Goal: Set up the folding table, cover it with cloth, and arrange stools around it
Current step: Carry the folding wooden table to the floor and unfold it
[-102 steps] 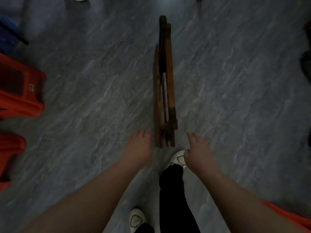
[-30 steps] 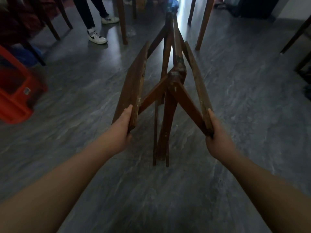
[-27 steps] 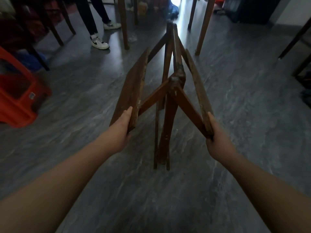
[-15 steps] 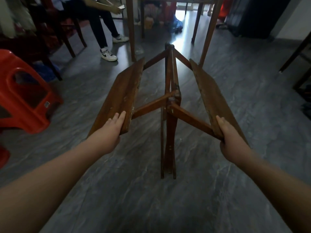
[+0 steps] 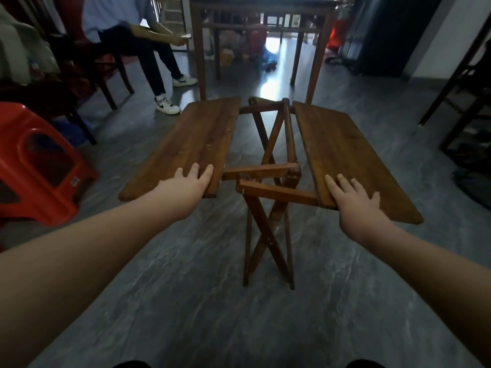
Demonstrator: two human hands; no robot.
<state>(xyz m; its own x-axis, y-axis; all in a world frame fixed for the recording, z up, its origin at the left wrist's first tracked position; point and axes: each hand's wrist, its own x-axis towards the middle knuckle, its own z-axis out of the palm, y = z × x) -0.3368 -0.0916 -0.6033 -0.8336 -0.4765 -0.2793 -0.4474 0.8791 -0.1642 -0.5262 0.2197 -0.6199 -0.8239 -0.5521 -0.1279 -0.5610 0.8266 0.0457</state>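
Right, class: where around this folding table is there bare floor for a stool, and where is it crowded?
Bare floor: near side, before the table legs; also between the right leaf and the dark chair. Crowded: left, by the red stool.

A grey, marble-veined floor [image 5: 186,301] runs back to a tall wooden table [image 5: 198,49], and a bright patch of light [image 5: 271,86] glares off the floor under it, beside some blurred bags. Left of the table a person [image 5: 114,17] sits on a dark wooden chair [image 5: 107,92]. Right of it a tall black cabinet [image 5: 385,35] stands against a white wall [image 5: 451,27], with another dark chair frame [image 5: 451,83] nearer on that side.
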